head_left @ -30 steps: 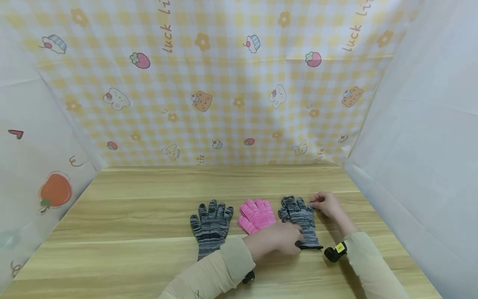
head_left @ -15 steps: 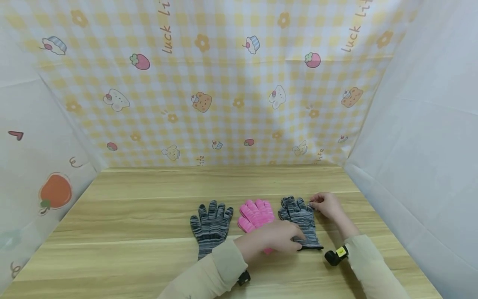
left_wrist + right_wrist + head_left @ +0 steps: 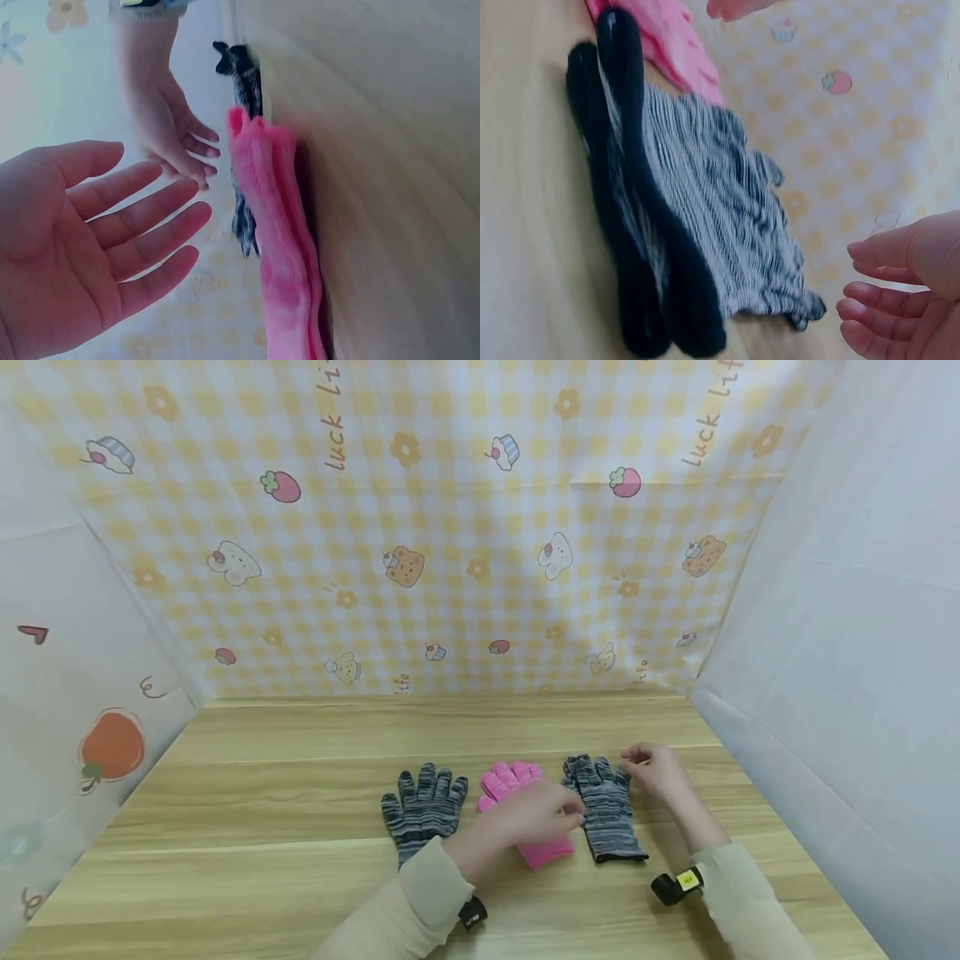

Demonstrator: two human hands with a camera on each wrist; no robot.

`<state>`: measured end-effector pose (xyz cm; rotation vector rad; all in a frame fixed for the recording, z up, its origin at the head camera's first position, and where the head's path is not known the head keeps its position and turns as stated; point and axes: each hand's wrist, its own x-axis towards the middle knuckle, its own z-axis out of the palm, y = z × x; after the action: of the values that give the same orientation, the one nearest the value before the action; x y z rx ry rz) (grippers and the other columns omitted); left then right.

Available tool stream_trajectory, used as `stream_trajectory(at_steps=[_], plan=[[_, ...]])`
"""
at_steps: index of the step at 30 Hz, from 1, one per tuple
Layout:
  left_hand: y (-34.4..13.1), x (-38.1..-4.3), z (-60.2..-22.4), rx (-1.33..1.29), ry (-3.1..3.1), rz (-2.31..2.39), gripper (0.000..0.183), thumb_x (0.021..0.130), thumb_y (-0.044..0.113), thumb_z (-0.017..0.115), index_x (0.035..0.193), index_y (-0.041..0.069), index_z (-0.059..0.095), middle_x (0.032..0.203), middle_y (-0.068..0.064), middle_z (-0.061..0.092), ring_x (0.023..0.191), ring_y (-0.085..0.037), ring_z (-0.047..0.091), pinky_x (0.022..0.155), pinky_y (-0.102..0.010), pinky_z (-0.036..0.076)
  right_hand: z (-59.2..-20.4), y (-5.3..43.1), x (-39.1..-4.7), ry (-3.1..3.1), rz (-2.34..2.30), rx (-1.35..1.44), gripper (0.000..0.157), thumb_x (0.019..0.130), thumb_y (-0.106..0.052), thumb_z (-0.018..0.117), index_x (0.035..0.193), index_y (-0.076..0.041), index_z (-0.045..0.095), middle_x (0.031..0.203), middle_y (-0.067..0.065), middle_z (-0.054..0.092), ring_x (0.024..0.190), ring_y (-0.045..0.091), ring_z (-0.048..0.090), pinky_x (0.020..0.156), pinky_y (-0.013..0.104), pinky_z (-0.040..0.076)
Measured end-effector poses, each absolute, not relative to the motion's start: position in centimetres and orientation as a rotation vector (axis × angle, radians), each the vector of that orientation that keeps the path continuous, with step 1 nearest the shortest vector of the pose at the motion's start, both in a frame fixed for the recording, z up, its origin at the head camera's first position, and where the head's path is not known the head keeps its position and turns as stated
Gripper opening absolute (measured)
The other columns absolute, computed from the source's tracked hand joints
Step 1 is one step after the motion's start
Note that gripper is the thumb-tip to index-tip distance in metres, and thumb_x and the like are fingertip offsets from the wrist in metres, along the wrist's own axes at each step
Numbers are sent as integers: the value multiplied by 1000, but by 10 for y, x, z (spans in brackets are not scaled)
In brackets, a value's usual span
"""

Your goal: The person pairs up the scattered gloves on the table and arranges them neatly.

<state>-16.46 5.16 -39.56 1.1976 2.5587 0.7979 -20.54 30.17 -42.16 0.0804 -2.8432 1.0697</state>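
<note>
My left hand (image 3: 534, 812) hovers over the pink knit gloves (image 3: 551, 852), covering their middle from the head camera. In the left wrist view its fingers (image 3: 150, 214) are spread loosely and hold nothing. To the right lies a pair of grey-and-black striped gloves (image 3: 611, 818), stacked, with dark cuffs (image 3: 679, 277) facing the near side. My right hand (image 3: 660, 770) is just beyond the top right of that pair. Seen from the right wrist, its fingers (image 3: 877, 300) are relaxed and apart from the knit. Another striped pair (image 3: 426, 814) lies at left, its cuff hidden by my left sleeve.
All the gloves lie in a row on a wood-grain table (image 3: 262, 793). A yellow checked cloth (image 3: 465, 527) hangs behind, with white sheets (image 3: 847, 635) at the sides. Black wrist cameras (image 3: 677, 887) sit below the sleeves.
My left hand has let go of the right striped pair's cuff and moved left over the pink gloves. My right hand has come off the striped fingertip, barely moving.
</note>
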Motion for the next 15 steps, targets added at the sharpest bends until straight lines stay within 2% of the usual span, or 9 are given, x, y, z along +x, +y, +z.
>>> stream_trajectory(at_steps=[4,11,15], plan=[[40,-168,-393,1084,2621,834,20,95,19,60,109,9,70,92,8,65,83,-1,57,75,-20,49,-417,293,-199,-2817,1059,122,19,89,-8,67,102,7,67,87,12,65,81,29,61,64,35,51],[27,-175,-395,990,2734,824,15,93,20,62,101,12,72,86,9,61,78,-4,52,67,-20,45,-410,279,-189,-2802,1033,178,18,89,-8,66,102,5,68,85,9,65,79,25,61,63,34,50],[19,-178,-398,895,2769,851,14,93,20,61,99,12,72,82,8,59,70,-5,52,59,-21,45,-409,271,-184,-2804,1063,220,19,89,-8,67,103,5,67,85,7,66,75,21,59,60,31,49]])
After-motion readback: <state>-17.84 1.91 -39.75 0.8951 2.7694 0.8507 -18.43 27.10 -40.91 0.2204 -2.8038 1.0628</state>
